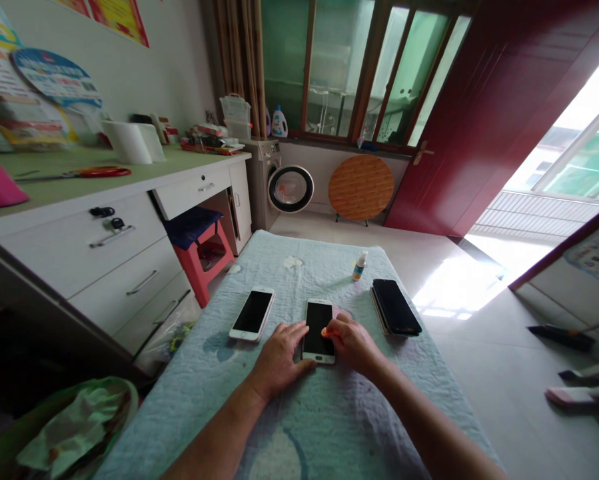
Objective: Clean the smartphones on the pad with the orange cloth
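Note:
A white phone point(319, 321) with a dark screen lies in the middle of a table covered by a pale blue cloth point(299, 413). My left hand point(279, 357) rests on the cloth with its fingers curled against the phone's left edge. My right hand point(352, 340) presses a small orange thing, too small to make out, onto the phone's screen with pinched fingers. A second white phone point(252, 313) lies to the left. Two stacked dark phones point(396, 307) lie to the right.
A small spray bottle point(359, 265) stands at the far side of the cloth. White drawers point(109, 260) and a red stool point(202, 250) are on the left, a green bag point(74, 427) near left. A washing machine point(282, 187) and a round wooden tabletop point(360, 187) stand at the back wall.

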### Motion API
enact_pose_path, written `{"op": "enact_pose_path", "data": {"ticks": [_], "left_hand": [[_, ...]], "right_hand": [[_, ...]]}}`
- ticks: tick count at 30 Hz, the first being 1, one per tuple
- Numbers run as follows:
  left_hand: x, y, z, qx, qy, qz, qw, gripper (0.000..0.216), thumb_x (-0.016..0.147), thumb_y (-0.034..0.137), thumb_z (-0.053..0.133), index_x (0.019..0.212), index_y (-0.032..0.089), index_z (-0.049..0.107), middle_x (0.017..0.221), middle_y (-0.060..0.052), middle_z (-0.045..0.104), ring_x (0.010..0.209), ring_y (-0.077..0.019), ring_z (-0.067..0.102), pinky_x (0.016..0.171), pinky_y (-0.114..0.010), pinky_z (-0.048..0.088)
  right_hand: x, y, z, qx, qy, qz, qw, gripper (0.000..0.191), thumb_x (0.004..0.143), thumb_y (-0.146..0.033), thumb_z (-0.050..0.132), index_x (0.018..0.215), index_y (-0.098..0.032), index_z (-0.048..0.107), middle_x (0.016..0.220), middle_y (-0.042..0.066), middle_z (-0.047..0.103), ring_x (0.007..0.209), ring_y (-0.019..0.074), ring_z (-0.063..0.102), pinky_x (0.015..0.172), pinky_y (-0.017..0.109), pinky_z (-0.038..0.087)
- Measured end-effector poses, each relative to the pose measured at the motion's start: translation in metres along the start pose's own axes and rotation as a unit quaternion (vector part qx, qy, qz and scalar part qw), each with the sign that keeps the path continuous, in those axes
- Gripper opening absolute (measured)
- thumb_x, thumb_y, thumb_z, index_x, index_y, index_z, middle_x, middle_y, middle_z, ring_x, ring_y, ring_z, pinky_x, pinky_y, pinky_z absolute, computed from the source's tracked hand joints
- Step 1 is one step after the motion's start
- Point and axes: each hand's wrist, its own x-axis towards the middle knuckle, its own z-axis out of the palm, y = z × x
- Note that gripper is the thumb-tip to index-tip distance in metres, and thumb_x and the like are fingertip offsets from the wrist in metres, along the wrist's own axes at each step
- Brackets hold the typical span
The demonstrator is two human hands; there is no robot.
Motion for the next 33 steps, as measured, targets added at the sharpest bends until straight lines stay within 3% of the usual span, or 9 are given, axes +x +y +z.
{"op": "enact_pose_path", "data": {"ticks": [5,9,14,21,33], "left_hand": [[0.000,0.002,0.000,0.017,-0.001,-0.001,1.000,0.059,0.075,0.042,0.072,0.126,0.016,0.057,0.133,-0.012,0.056,0.122,-0.0286,0.050,0.105,-0.044,0.038],[0.000,0.003,0.000,0.024,-0.003,0.002,1.000,0.059,0.075,0.041,0.072,0.126,0.016,0.057,0.134,-0.011,0.056,0.122,-0.0284,0.050,0.105,-0.044,0.038],[0.000,0.004,-0.002,0.015,-0.010,0.004,1.000,0.060,0.077,0.050,0.068,0.126,0.018,0.057,0.134,-0.013,0.056,0.123,-0.0316,0.049,0.103,-0.048,0.038],[0.000,0.006,-0.005,-0.010,-0.010,0.016,1.000,0.059,0.078,0.047,0.067,0.129,0.021,0.055,0.134,-0.009,0.056,0.120,-0.0291,0.050,0.102,-0.044,0.038],[0.000,0.011,-0.007,0.012,-0.021,0.005,1.000,0.057,0.079,0.048,0.067,0.128,0.021,0.056,0.131,-0.007,0.057,0.114,-0.0295,0.050,0.102,-0.044,0.039]], "right_hand": [[-0.028,-0.011,-0.001,0.021,-0.026,-0.028,0.999,0.020,0.087,-0.013,0.049,0.084,-0.020,0.068,0.084,0.002,0.059,0.074,0.0115,0.057,0.068,0.020,0.039],[-0.032,-0.013,-0.004,0.035,-0.044,-0.047,0.997,0.015,0.087,-0.018,0.054,0.084,-0.020,0.068,0.085,0.001,0.060,0.074,0.0111,0.057,0.067,0.020,0.038],[-0.004,-0.003,-0.006,-0.025,-0.022,-0.010,0.999,0.019,0.089,-0.026,0.055,0.076,-0.018,0.066,0.079,0.001,0.060,0.069,0.0109,0.056,0.065,0.021,0.036],[0.048,0.016,-0.007,-0.112,0.037,0.095,0.988,0.017,0.090,-0.026,0.053,0.087,-0.018,0.067,0.087,0.004,0.064,0.079,0.0134,0.058,0.069,0.021,0.037],[0.092,-0.014,0.018,-0.134,0.018,0.072,0.988,0.022,0.091,-0.024,0.048,0.089,-0.018,0.069,0.094,0.007,0.064,0.082,0.0152,0.061,0.070,0.023,0.039]]}}
